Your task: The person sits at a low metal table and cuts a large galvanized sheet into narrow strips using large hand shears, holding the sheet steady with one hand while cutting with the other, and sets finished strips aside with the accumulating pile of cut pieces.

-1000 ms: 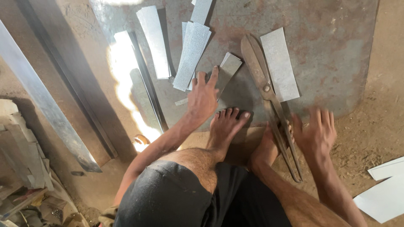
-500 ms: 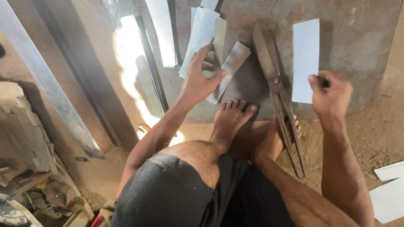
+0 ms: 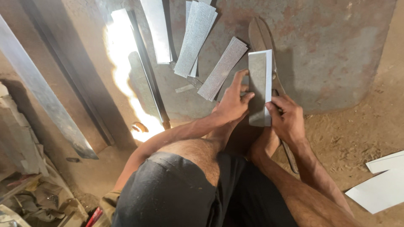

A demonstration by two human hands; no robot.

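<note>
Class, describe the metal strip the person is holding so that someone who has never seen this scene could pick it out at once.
Start at the big rusty metal plate on the dirt floor, then find the long shears lying on it. Just in front of them, the left hand and right hand grip an upright grey sheet-metal strip. Unlike the other strips lying flat nearby, it is lifted and held.

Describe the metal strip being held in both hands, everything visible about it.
The metal strip is a flat, grey rectangle of what looks like thin sheet metal, dull on its broad face with a brighter band along its right edge, possibly a fold or a second sheet. It stands lengthwise away from the person, above the rusty plate and over the large shears. The left hand pinches its left edge; the right hand grips its lower right edge.
</note>
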